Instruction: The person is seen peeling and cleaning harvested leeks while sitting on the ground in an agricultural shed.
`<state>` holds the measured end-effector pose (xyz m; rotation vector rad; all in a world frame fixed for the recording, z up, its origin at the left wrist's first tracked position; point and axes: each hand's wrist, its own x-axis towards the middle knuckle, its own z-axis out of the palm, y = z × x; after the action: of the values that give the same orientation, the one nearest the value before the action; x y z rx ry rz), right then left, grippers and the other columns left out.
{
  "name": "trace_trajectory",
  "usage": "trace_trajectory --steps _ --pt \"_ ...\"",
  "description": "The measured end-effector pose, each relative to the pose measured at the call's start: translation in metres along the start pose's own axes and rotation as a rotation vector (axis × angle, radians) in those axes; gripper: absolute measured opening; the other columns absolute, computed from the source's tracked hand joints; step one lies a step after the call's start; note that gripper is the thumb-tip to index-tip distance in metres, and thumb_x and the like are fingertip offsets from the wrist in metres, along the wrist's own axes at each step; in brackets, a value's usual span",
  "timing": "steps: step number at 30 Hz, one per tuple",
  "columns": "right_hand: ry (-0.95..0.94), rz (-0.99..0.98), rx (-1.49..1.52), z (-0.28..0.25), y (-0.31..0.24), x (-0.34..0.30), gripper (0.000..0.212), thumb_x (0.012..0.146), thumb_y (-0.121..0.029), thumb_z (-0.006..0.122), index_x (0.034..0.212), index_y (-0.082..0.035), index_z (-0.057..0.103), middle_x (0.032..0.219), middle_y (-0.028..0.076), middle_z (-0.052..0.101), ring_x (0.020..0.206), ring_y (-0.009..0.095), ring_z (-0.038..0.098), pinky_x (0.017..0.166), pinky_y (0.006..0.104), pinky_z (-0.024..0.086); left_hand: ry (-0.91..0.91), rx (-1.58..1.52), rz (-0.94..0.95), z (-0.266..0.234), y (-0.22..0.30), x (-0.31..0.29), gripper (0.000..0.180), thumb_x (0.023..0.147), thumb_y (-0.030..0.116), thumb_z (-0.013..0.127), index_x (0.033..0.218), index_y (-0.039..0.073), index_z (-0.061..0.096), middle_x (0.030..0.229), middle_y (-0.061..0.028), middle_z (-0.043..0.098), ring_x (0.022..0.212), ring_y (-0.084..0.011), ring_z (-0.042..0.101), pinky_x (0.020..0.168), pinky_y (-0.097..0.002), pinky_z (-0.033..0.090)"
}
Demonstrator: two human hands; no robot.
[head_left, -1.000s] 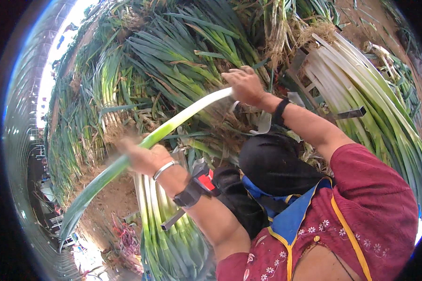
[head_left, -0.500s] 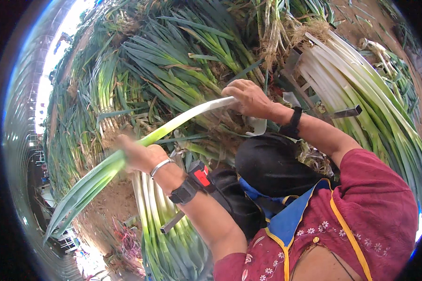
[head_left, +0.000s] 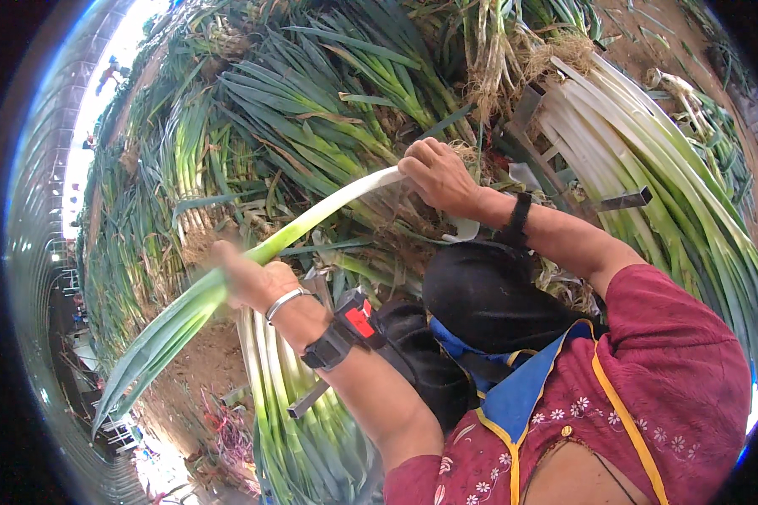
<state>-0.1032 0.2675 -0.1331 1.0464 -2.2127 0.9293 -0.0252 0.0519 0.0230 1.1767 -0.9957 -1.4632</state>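
One long leek (head_left: 328, 205) stretches between my two hands, its white end up at the right and its green leaves fanning down at the left. My left hand (head_left: 257, 278) is closed around the leek where the white turns green; its fingertips are blurred. At the white end, my right hand (head_left: 440, 175) has its fingers wrapped round the stalk near the root, which the hand mostly hides. Behind the leek lies a big heap of uncleaned leeks (head_left: 312, 109) with dry leaves and soil on them.
A stack of white-stemmed leeks (head_left: 632, 135) rests on a metal frame (head_left: 621, 200) at the right. More such leeks (head_left: 282, 379) lie on a second metal bar (head_left: 308, 399) left of my knees. Reddish-purple strings (head_left: 232, 442) are on the soil at the lower left.
My right hand has shifted slightly left and up with the leek's white end. The leaf tips at the left have swung a little to the right. My left hand has barely moved.
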Motion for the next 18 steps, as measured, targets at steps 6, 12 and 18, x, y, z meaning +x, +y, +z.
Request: trace_trajectory --steps 6,12,18 --pt "-0.017 -0.04 -0.033 0.003 0.006 0.003 0.017 0.075 -0.012 0.064 0.088 -0.008 0.053 0.086 0.007 0.049 0.082 0.027 0.049 0.068 0.0372 0.042 -0.252 -0.098 -0.06 -0.014 -0.009 0.029 0.044 0.071 0.004 0.062 0.105 -0.006 0.036 0.096 -0.0157 0.046 0.086 -0.0313 0.053 0.081 -0.0514 0.046" --pt "-0.008 0.004 -0.065 0.003 0.006 0.007 0.017 0.076 -0.015 0.06 0.091 -0.011 0.053 0.087 0.006 0.049 0.084 0.024 0.049 0.072 0.036 0.041 -0.306 -0.036 -0.042 -0.017 -0.013 0.035 0.033 0.071 -0.002 0.056 0.099 -0.011 0.042 0.1 -0.0178 0.047 0.097 -0.0326 0.052 0.092 -0.0543 0.04" --pt "0.013 -0.03 -0.079 0.001 0.004 0.014 0.016 0.077 -0.017 0.06 0.091 -0.01 0.054 0.089 0.006 0.048 0.087 0.023 0.048 0.074 0.0355 0.039 -0.432 -0.039 -0.083 -0.022 -0.01 0.042 0.039 0.077 0.0 0.063 0.106 -0.014 0.042 0.106 -0.0201 0.047 0.103 -0.0323 0.051 0.093 -0.0551 0.04"
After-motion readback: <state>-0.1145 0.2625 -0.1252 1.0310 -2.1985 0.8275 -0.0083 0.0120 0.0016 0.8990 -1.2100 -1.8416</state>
